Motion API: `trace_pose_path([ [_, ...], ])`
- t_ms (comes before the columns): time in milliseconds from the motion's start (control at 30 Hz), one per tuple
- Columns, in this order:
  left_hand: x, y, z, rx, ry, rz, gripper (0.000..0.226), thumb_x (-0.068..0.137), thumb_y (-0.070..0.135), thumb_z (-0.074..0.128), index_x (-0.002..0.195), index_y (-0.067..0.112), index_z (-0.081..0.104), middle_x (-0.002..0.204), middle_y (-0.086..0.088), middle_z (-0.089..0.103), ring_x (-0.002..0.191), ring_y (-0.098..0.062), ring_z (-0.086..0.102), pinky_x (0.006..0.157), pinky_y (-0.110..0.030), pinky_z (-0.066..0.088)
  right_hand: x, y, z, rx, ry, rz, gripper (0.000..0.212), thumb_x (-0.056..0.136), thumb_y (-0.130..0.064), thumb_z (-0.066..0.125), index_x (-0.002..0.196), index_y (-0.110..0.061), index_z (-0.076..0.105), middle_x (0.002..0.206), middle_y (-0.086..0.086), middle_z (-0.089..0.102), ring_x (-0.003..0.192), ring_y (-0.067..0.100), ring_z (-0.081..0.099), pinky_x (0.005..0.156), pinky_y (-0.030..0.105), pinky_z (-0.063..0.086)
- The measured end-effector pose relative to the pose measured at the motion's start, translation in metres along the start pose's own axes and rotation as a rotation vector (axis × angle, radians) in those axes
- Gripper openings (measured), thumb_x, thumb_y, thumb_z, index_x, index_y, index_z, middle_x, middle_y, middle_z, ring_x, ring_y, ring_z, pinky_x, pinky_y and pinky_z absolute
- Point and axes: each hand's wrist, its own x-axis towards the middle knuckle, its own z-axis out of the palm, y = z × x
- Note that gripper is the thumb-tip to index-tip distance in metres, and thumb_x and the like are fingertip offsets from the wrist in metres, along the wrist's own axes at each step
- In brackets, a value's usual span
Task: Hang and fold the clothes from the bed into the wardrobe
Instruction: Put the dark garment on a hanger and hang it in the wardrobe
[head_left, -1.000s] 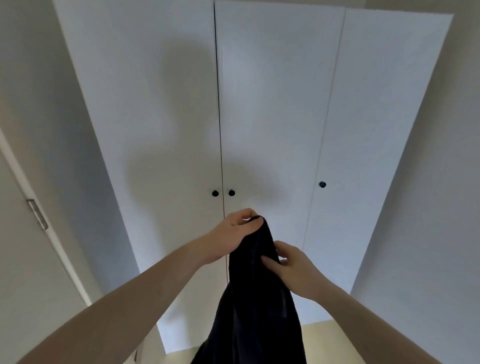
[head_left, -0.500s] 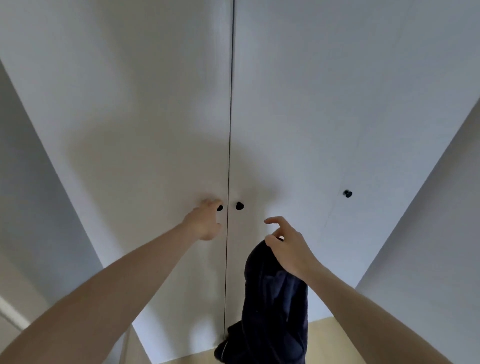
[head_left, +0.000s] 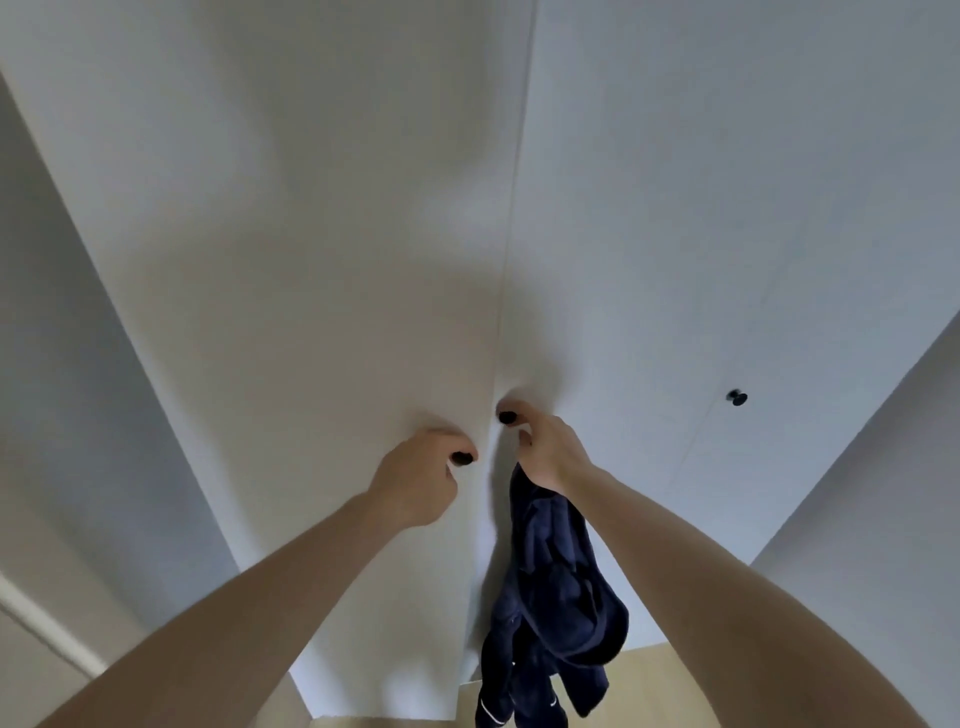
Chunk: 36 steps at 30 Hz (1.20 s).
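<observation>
Head view looked up close at a white wardrobe (head_left: 311, 234), doors shut, seam between the two near doors running down the middle of the frame. Left hand (head_left: 415, 480) was at the left door, fingers curled round its small black knob (head_left: 462, 458), which peeked out by the fingertips close to that door's right edge. Right hand (head_left: 545, 447) was at the middle door, fingers reaching onto the second black knob (head_left: 506, 417) just beside the seam near that door's left edge; the same hand also gripped the top of a dark navy garment (head_left: 550, 597), bunched fabric coming out under the palm. Garment hung straight down from that hand in front of the lower part of the middle door, crumpled and folded over itself, thin white piping showing at its bottom end near the lower frame edge. Could not tell what kind of garment beyond dark navy cloth with white trim. Third knob (head_left: 736, 398) sat on the right-hand door, well apart from both hands, nothing touching it. Both forearms bare, coming in from the bottom corners of the frame. Grey-white wall (head_left: 67, 338) flanked the wardrobe's left side, another wall panel (head_left: 883, 493) on the right. Strip of pale wood-tone floor (head_left: 644, 670) showed at the wardrobe's foot beside the hanging garment. White trim (head_left: 41, 623) crossed the lower left corner. Bed not in view.
</observation>
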Motion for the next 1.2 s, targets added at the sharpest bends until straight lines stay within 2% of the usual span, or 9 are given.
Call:
trace_pose_path([
  [133, -0.061, 0.0, 0.003, -0.098, 0.03, 0.02, 0.057, 0.084, -0.001, 0.045, 0.113, 0.043, 0.068, 0.108, 0.031, 0.063, 0.095, 0.004, 0.058, 0.09, -0.021, 0.05, -0.006, 0.0, 0.011, 0.088, 0.041, 0.052, 0.063, 0.083, 0.004, 0.039, 0.121, -0.044, 0.054, 0.116, -0.008, 0.068, 0.085, 0.022, 0.065, 0.076, 0.032, 0.05],
  [300, -0.142, -0.008, 0.007, -0.148, 0.131, -0.015, 0.053, 0.091, 0.007, 0.057, 0.102, 0.058, 0.062, 0.112, 0.043, 0.057, 0.105, 0.006, 0.057, 0.093, -0.013, 0.047, -0.059, 0.009, 0.017, 0.226, 0.158, 0.04, 0.064, 0.075, 0.009, 0.042, 0.11, -0.043, 0.057, 0.112, -0.018, 0.067, 0.094, 0.014, 0.065, 0.076, 0.027, 0.048],
  [533, -0.248, -0.008, -0.008, -0.081, 0.274, -0.167, 0.028, 0.083, 0.019, 0.06, 0.098, 0.042, 0.06, 0.099, 0.032, 0.059, 0.095, 0.001, 0.06, 0.077, -0.008, 0.041, -0.175, 0.038, 0.011, 0.318, 0.309, 0.112, 0.057, 0.078, 0.005, 0.05, 0.103, -0.046, 0.046, 0.106, -0.021, 0.064, 0.068, 0.017, 0.063, 0.064, 0.032, 0.045],
  [633, -0.279, -0.003, -0.018, 0.056, 0.276, -0.208, 0.029, 0.083, 0.013, 0.067, 0.086, 0.038, 0.054, 0.094, 0.026, 0.056, 0.086, -0.006, 0.06, 0.076, -0.021, 0.048, -0.22, 0.06, -0.004, 0.314, 0.352, 0.172, 0.053, 0.085, 0.0, 0.056, 0.108, -0.044, 0.037, 0.104, -0.015, 0.062, 0.064, 0.023, 0.062, 0.062, 0.032, 0.044],
  [800, -0.312, 0.004, -0.034, 0.196, 0.313, -0.419, 0.021, 0.08, 0.026, 0.069, 0.077, 0.029, 0.048, 0.094, 0.011, 0.053, 0.076, -0.021, 0.062, 0.068, -0.034, 0.049, -0.273, 0.103, -0.049, 0.287, 0.407, 0.294, 0.041, 0.092, -0.014, 0.062, 0.116, -0.035, 0.036, 0.106, -0.006, 0.062, 0.086, 0.023, 0.063, 0.07, 0.034, 0.043],
  [900, -0.331, 0.006, -0.033, 0.229, 0.306, -0.558, 0.024, 0.083, 0.037, 0.07, 0.093, 0.026, 0.052, 0.111, 0.001, 0.055, 0.081, -0.026, 0.061, 0.073, -0.037, 0.047, -0.311, 0.121, -0.07, 0.352, 0.463, 0.405, 0.04, 0.093, -0.022, 0.063, 0.124, -0.027, 0.038, 0.114, -0.003, 0.063, 0.095, 0.024, 0.063, 0.08, 0.036, 0.046],
  [1000, -0.342, 0.004, -0.028, 0.264, 0.182, -0.721, 0.087, 0.089, 0.049, 0.068, 0.153, 0.005, 0.029, 0.156, -0.011, 0.032, 0.122, -0.041, 0.057, 0.094, -0.045, 0.047, -0.345, 0.122, -0.073, 0.393, 0.492, 0.392, 0.043, 0.087, -0.011, 0.064, 0.12, -0.023, 0.041, 0.114, -0.004, 0.064, 0.093, 0.02, 0.063, 0.082, 0.035, 0.044],
  [1067, -0.349, 0.007, -0.025, 0.172, 0.21, -0.755, 0.107, 0.09, 0.047, 0.07, 0.16, -0.002, 0.005, 0.165, -0.017, 0.017, 0.138, -0.045, 0.045, 0.106, -0.048, 0.041, -0.362, 0.112, -0.073, 0.403, 0.475, 0.323, 0.042, 0.082, -0.007, 0.064, 0.115, -0.025, 0.044, 0.109, -0.011, 0.065, 0.091, 0.015, 0.062, 0.08, 0.031, 0.043],
  [1200, -0.369, 0.037, -0.011, 0.016, 0.304, -0.732, 0.11, 0.089, 0.041, 0.074, 0.163, 0.006, 0.0, 0.171, -0.014, 0.001, 0.148, -0.039, 0.034, 0.116, -0.047, 0.033, -0.382, 0.079, -0.089, 0.411, 0.424, 0.116, 0.035, 0.08, -0.002, 0.061, 0.093, -0.035, 0.06, 0.092, -0.019, 0.071, 0.088, -0.003, 0.064, 0.07, 0.004, 0.04],
])
